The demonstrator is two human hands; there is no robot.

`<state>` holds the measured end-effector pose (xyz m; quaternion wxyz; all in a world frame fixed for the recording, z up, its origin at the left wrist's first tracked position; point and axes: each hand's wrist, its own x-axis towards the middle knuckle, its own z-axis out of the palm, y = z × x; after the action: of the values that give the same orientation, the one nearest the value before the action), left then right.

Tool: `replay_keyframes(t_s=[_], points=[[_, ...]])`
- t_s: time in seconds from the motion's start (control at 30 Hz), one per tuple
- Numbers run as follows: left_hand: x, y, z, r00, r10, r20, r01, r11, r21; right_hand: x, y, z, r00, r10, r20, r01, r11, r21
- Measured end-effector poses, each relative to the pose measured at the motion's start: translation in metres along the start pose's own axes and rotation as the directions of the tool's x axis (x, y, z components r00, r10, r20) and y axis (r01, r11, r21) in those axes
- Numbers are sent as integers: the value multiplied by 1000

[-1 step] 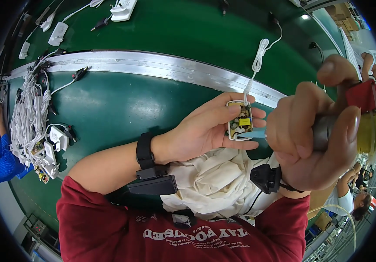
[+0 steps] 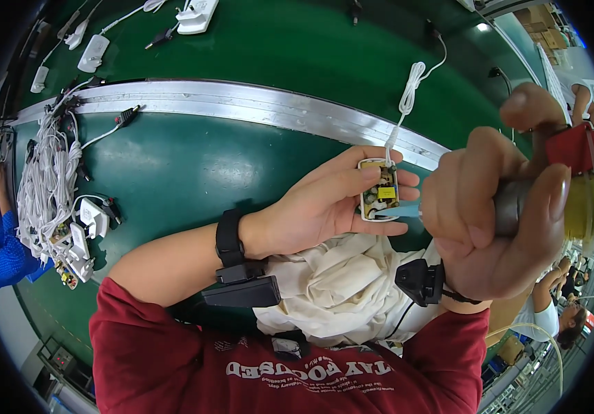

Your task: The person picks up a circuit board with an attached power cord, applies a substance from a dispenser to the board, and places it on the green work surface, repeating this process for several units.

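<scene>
In front of me, my left hand (image 2: 317,200) holds a small white power adapter (image 2: 386,193) whose open housing shows a circuit board with a yellow component. The thumb presses its left edge and the fingers lie behind it. A white coiled cable (image 2: 407,96) runs from its top toward the far side. My right hand (image 2: 483,207) is wrapped around a dispensing tool with a yellowish clear barrel (image 2: 581,210), a grey collar and a red part. Its light-blue tapered nozzle (image 2: 404,211) reaches over the lower end of the board; whether it touches is hard to tell.
At the left lies a heap of white adapters and cables (image 2: 48,179) on the green table (image 2: 193,159). A metal rail (image 2: 242,103) crosses behind, with more adapters (image 2: 93,54) on the green surface beyond. White cloth (image 2: 338,290) bunches below my hands. Other people appear at both sides.
</scene>
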<state>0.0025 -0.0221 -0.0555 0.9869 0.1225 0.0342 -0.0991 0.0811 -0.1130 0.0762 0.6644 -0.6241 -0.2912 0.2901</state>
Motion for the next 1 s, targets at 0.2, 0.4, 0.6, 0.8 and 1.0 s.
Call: replay_keyframes(t_s=[0.2, 0.4, 0.6, 0.8, 1.0], points=[[40, 12, 5, 992, 127, -1, -118, 919, 377, 0, 14, -17, 997, -83, 3, 83, 994, 78], [123, 29, -24, 853, 440, 281, -144, -320, 937, -2, 16, -18, 984, -176, 39, 171, 979, 110], [99, 69, 5, 703, 431, 566, 12, -803, 596, 2, 15, -22, 987, -148, -54, 154, 980, 124], [22, 178, -11, 691, 613, 383, 645, -762, 56, 7, 14, -17, 983, -173, -63, 179, 978, 108], [19, 175, 4, 787, 587, -190, 495, -418, 762, 6, 13, -21, 978, -191, -82, 197, 978, 71]])
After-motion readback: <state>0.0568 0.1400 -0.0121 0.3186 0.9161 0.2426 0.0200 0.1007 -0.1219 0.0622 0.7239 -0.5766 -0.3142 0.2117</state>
